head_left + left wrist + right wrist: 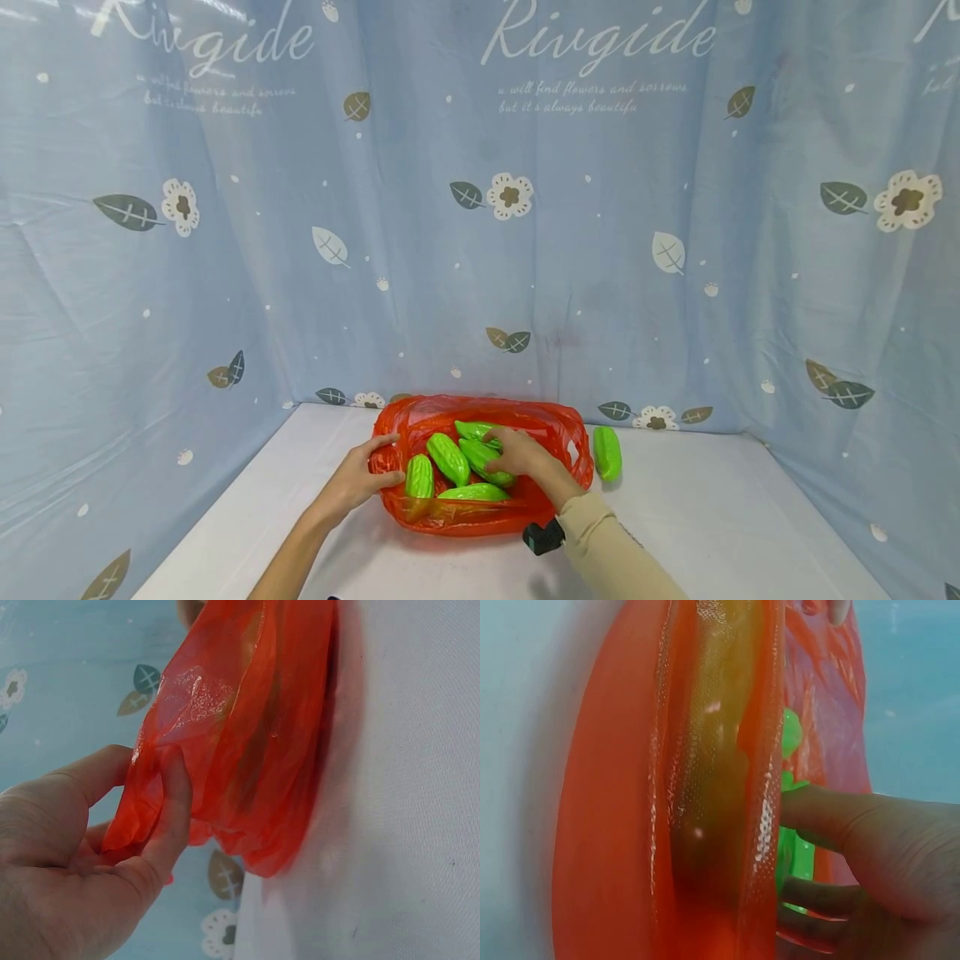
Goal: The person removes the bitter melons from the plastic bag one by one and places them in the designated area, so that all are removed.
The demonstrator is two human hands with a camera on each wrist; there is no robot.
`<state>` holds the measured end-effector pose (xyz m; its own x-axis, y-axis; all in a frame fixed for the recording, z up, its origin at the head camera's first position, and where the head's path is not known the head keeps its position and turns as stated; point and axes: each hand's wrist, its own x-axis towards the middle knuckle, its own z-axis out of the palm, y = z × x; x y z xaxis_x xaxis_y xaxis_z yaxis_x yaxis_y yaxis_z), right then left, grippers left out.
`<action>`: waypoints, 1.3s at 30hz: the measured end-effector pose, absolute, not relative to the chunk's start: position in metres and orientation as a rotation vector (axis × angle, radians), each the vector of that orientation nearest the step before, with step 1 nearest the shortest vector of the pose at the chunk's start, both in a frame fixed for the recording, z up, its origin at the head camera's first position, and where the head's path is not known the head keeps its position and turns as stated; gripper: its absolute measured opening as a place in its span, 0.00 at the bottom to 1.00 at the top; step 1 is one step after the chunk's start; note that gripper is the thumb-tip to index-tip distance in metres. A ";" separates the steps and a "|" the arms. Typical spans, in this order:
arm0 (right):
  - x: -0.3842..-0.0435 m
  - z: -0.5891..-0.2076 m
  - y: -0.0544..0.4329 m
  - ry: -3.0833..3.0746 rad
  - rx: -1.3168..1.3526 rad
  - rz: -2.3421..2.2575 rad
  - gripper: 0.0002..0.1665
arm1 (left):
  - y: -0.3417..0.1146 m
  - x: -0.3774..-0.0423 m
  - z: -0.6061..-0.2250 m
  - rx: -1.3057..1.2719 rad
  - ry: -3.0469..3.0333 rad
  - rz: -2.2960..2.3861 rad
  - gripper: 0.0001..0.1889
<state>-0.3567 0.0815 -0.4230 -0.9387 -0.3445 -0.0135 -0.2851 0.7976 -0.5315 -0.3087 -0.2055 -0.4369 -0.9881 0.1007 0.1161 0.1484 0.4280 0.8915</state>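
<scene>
A red plastic bag lies on the white table with its mouth spread, holding several bright green bitter melons. My left hand is at the bag's left side; in the left wrist view the thumb and fingers pinch the thin red film. Reaching into the bag from the right, my right hand grips a bitter melon between thumb and fingers. The right wrist view shows that hand around green skin, its fingertips partly hidden behind the bag's rim.
One more bitter melon lies on the table just right of the bag. A blue printed curtain stands behind and along both sides of the white table. A small dark device sits at the right wrist.
</scene>
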 end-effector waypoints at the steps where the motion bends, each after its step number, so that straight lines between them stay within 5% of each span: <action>1: -0.357 -0.423 0.081 2.876 -0.516 -0.822 0.29 | -0.205 -0.309 -0.437 -0.227 -2.616 -1.641 0.34; 39: -0.348 -0.409 0.094 2.859 -0.579 -0.807 0.29 | -0.207 -0.310 -0.439 -0.240 -2.605 -1.681 0.35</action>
